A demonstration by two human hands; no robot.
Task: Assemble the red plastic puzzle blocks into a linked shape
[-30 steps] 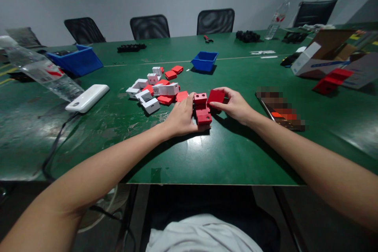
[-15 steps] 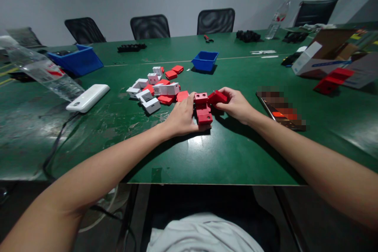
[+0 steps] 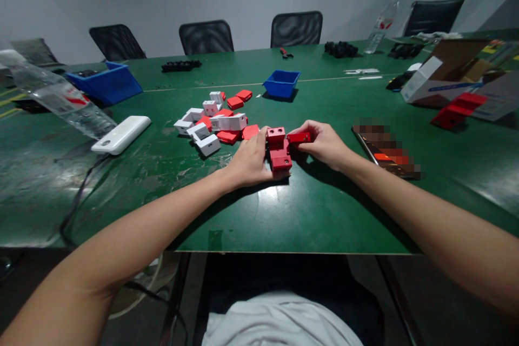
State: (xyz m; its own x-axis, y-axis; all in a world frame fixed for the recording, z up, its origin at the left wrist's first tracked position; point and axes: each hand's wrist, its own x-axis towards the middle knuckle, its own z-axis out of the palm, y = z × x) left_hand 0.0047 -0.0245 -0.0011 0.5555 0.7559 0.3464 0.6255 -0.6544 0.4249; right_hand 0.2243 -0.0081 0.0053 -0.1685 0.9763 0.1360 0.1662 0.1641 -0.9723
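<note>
My left hand (image 3: 252,161) is closed around the left side of a red plastic bracket (image 3: 279,147), a notched block with round holes in its top and front ends. A flat red plate (image 3: 299,138) is pinched in my right hand (image 3: 324,143), its narrow edge facing me. The plate's left end is close against the bracket's right side; whether the two touch I cannot tell. Beyond my left hand lies a pile of white U-shaped brackets (image 3: 207,144) and red square plates (image 3: 234,102).
A small blue bin (image 3: 281,84) stands behind the pile. At left are a white power bank (image 3: 121,135) with a cable, a tilted bottle (image 3: 57,97) and a larger blue bin (image 3: 106,84). To the right lie a phone (image 3: 383,151), another red part (image 3: 459,111) and an opened carton (image 3: 446,78).
My right hand has turned the red plate from broad face toward me to edge-on, keeping it beside the bracket. My left hand and the bracket have stayed put.
</note>
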